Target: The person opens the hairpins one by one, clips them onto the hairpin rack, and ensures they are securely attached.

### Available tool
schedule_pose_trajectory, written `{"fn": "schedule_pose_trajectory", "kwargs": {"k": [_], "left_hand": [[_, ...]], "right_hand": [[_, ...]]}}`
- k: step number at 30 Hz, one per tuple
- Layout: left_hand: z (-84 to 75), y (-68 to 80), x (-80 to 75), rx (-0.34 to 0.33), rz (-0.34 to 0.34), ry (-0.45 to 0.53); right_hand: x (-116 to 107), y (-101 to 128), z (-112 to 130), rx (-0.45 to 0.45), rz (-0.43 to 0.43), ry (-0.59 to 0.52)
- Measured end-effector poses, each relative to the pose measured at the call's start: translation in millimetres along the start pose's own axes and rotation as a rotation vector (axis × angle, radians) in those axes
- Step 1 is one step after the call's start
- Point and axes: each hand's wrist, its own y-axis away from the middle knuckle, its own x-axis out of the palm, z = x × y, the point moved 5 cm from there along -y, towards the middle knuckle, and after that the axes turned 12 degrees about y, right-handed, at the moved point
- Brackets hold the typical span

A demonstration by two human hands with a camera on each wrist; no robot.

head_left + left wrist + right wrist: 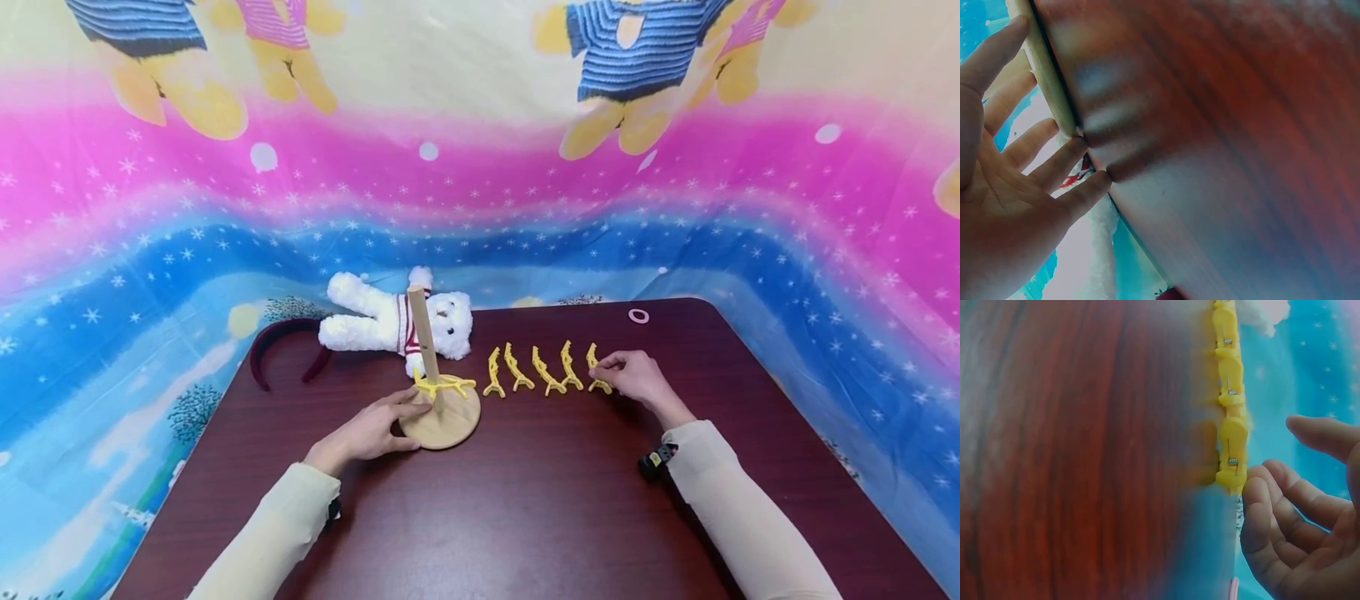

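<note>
A wooden stand (441,421) with a round base and an upright dowel (422,333) sits mid-table. One yellow hair clip (444,386) lies round the dowel's foot. My left hand (408,408) rests against the base's left side with its fingers straight; in the left wrist view its fingertips (1079,145) touch the base's edge (1047,69). Several more yellow clips (546,372) stand in a row to the right of the stand. My right hand (603,367) is at the rightmost clip (597,385). In the right wrist view its loosely curled fingers (1254,487) touch that clip (1232,453), and the thumb is apart from it.
A white plush bear (390,321) lies behind the stand. Left of it a dark red headband (258,350) rests near the table's edge. A small pink ring (638,316) lies at the back right. The dark wooden table (525,500) is ringed by a colourful cloth backdrop.
</note>
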Motion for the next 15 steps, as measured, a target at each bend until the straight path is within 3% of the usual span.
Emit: {"fn": "schedule_pose_trajectory", "kwargs": {"k": [15], "left_hand": [[-0.2, 0.4, 0.0, -0.002, -0.003, 0.002]], "right_hand": [[4.1, -3.5, -3.6, 0.045, 0.037, 0.185]]}}
